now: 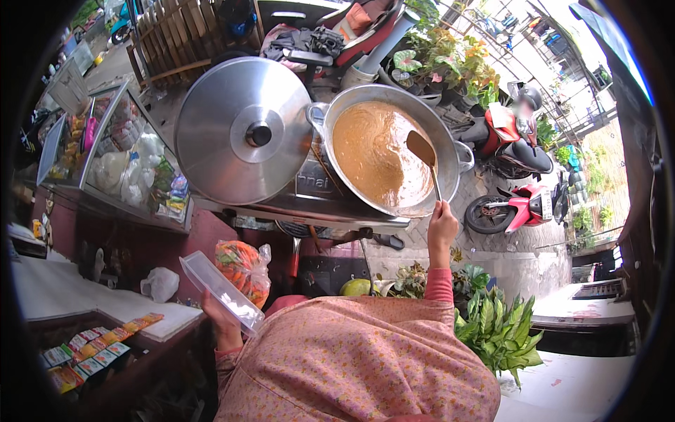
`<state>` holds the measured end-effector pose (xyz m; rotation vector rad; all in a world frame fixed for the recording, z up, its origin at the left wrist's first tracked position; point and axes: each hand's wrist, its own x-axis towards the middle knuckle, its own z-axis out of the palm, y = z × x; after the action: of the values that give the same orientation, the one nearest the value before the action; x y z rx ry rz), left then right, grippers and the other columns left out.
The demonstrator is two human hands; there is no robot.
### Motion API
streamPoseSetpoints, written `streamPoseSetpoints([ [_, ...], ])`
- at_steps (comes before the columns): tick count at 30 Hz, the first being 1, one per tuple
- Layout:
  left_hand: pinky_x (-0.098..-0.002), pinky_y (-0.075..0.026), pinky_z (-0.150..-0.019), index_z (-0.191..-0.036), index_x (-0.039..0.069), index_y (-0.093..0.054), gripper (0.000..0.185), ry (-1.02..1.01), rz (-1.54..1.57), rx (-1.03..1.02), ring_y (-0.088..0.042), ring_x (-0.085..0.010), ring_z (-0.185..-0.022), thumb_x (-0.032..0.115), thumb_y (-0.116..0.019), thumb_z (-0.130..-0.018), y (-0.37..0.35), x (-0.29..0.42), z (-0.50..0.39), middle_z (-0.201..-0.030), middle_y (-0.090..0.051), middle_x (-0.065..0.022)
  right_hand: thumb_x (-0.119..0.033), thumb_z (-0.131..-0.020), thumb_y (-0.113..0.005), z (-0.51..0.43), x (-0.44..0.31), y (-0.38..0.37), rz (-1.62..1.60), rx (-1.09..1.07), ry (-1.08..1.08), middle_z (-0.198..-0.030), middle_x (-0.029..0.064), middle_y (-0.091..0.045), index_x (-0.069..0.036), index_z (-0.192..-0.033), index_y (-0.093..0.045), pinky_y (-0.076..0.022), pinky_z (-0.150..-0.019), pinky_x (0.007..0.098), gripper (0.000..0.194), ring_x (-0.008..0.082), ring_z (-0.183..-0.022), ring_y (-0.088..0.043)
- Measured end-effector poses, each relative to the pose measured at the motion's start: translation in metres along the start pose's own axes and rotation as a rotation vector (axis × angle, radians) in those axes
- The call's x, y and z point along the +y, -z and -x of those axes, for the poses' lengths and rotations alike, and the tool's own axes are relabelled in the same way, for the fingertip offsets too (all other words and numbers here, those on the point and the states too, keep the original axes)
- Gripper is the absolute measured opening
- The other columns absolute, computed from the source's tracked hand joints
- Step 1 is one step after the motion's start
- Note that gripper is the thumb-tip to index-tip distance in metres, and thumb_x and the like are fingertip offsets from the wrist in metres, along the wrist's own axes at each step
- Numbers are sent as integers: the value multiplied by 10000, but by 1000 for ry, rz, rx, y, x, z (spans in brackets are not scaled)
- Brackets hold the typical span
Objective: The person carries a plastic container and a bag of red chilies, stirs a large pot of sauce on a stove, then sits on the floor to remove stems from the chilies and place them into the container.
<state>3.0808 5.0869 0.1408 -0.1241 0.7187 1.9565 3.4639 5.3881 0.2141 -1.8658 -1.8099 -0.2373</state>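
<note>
My right hand (442, 226) is closed around the thin handle of a spatula (421, 149), whose broad flat head is over the brown sauce (377, 153) in a large two-handled metal pan (453, 174). The sauce shows swirl marks. That pan stands on the right side of a gas stove (316, 182). A large round metal lid (211, 132) with a black knob covers the stove's left side. Low at the left, my left hand (221, 319) holds a clear plastic container (221, 293), tilted, with white pieces inside. Beside it is a clear plastic bag of red and green chillies (245, 269).
A glass display case (132, 158) with packets stands left of the stove. Below the stove are a red-handled pan (295, 258) and a green fruit (357, 287). Leafy plants (495, 327) grow near my right arm. Motorcycles (522, 211) stand beyond the pan at the right.
</note>
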Motion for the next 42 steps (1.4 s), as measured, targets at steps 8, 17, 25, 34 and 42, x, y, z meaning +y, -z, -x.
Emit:
streamPoseSetpoints([
  [8, -451, -393, -961, -1213, 31, -435, 482, -114, -5, -45, -449, -313, -1136, 372, -436, -872, -16, -10, 17, -1193, -471, -151, -295, -914, -462, -5, -1, -8, -69, 19, 39, -678, 191, -612, -51, -972, -620, -453, -557, 437, 296, 363, -627, -602],
  [17, -507, -397, -923, -1217, 56, -426, 538, -3, -12, 39, -516, -359, -1071, 432, -462, -834, -4, 13, 16, -1205, -471, -160, -282, -911, -472, 12, -22, -3, -89, -18, -31, -668, 202, -601, -56, -946, -624, -443, -543, 437, 275, 369, -628, -600],
  [25, -571, -347, -949, -1317, 67, -328, 616, 37, 9, -67, -444, -402, -1146, 394, -493, -820, 9, 60, 21, -1261, -422, -179, -264, -902, -484, 31, -39, -2, -167, 27, -98, -722, 186, -623, -54, -961, -628, -450, -547, 374, 262, 332, -622, -612],
  [34, -578, -351, -940, -1297, 57, -359, 584, 73, 108, -107, -436, -416, -1157, 368, -494, -821, 48, 108, -4, -1225, -473, -176, -257, -936, -430, 40, -89, 28, -1408, -632, -986, -559, -88, -294, -28, -1052, -559, -206, -375, 184, 287, 15, -402, -244],
  [42, -524, -352, -978, -1321, 53, -316, 644, 36, 42, -77, -406, -376, -1196, 398, -509, -814, 60, 137, -20, -1266, -425, -197, -265, -932, -462, 92, -140, 74, -1369, -1076, -832, -552, -103, -295, -16, -1023, -553, -184, -362, 150, 281, -10, -404, -232],
])
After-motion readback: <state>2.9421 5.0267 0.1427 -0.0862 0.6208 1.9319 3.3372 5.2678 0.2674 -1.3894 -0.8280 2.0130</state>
